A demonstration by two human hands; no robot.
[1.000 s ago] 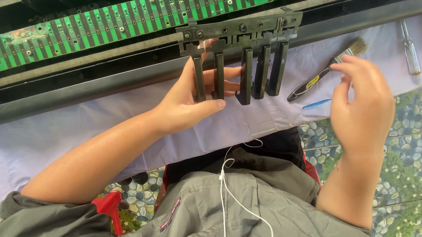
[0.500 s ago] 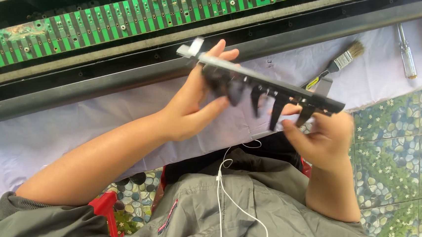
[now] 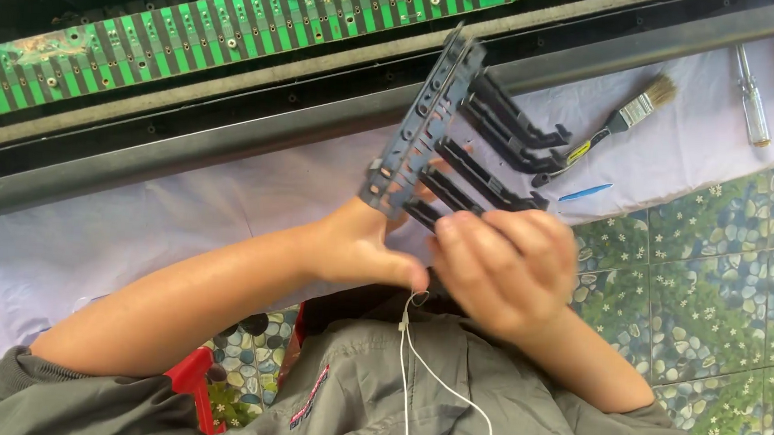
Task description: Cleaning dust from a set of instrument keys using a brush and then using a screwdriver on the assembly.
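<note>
A long open keyboard chassis runs across the upper frame from left to right, dark metal rails framing a green circuit board striped with black contact strips and dotted with screws. It lies on a pale lilac cloth, smooth and slightly creased, that covers the left and centre; to the right and below, the floor shows glossy tiles printed with pebbles and small white flowers. At the bottom is the person's grey jacket, with a thin white cable hanging down it.

At centre frame the key block is held tilted, its flat perforated dark-grey plastic rail running from upper right down to lower left, with several long black keys jutting to the right, each ending in a small hooked tip. The left hand is closed on the rail's lower end, thumb stretched rightward beneath it. The right hand is curled, fingers bent together, its fingertips touching the lowest keys; whether it grips them tightly I cannot tell. The two hands sit just beside each other.

On the cloth at upper right lie a brush with tan bristles, a screwdriver with a clear handle, and a small blue pen-like stick.
</note>
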